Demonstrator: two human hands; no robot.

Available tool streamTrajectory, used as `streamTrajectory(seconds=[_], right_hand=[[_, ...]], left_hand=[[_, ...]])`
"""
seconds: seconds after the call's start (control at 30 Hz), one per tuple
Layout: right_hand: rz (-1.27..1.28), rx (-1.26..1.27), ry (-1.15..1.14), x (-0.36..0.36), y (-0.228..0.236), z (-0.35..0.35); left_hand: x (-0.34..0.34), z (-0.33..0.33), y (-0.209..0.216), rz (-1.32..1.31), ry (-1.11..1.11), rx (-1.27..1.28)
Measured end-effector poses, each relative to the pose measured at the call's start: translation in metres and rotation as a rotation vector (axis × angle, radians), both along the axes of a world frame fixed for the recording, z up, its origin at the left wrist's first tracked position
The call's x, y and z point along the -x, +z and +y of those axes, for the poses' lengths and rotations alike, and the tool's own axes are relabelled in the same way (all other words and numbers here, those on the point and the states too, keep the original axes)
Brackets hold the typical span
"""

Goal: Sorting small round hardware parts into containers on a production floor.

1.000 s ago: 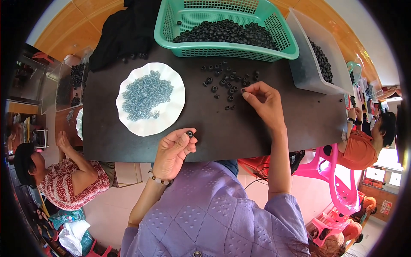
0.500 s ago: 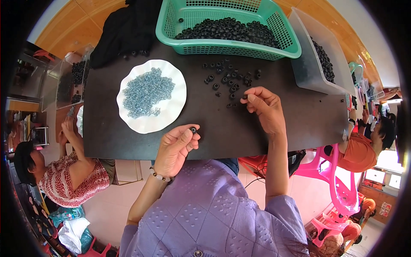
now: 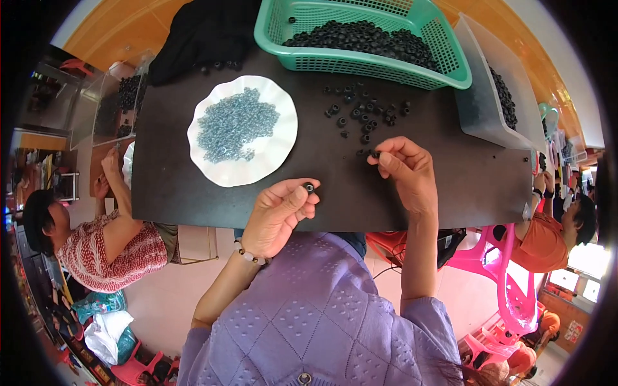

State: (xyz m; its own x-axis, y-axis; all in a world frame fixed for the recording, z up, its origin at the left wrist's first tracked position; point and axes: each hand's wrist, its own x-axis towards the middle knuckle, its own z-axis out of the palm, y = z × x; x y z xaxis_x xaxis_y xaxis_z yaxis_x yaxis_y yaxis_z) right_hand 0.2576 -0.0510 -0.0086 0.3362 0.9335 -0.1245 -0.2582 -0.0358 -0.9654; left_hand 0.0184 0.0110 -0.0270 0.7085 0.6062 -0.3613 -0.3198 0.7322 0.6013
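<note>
Between the thumb and fingers of my left hand [image 3: 278, 213] is a small round black hollow piece [image 3: 309, 187], its opening turned up. Farther right, my right hand [image 3: 411, 177] pinches a smaller black piece [image 3: 375, 154], partly hidden by the fingertips. Both hands are above the near part of the dark table [image 3: 341, 209]. Just beyond my right fingers lie loose black hollow pieces [image 3: 365, 118], with several tiny ones close to the fingertips. Left of them stands a white wavy-rimmed plate [image 3: 281, 151] holding a heap of clear bluish small pieces [image 3: 237, 123].
A green basket [image 3: 380, 72] of black pieces stands at the back, beside a translucent bin [image 3: 479, 112] with more. Black cloth [image 3: 196, 42] lies at the far left. A person in patterned red [image 3: 112, 254] sits left; another in orange [image 3: 544, 241] sits right, near a pink chair [image 3: 508, 276].
The whole view has shifted, so the table things appear farther right and a little higher. My right hand has come slightly nearer the tiny loose pieces; both hands keep their holds.
</note>
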Motion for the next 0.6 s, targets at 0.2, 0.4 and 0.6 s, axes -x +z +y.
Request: streamTrajectory(seconds=[0.2, 0.4, 0.6], right_hand=[[-0.061, -0.128, 0.128, 0.033, 0.013, -0.004], [-0.174, -0.09, 0.215, 0.054, 0.027, -0.003], [-0.293, -0.087, 0.211, 0.059, 0.027, -0.002]], left_hand=[[-0.002, -0.001, 0.001, -0.052, -0.05, 0.0], [-0.003, -0.003, 0.003, -0.093, -0.061, -0.016], [-0.001, -0.006, 0.001, -0.115, -0.041, -0.013]])
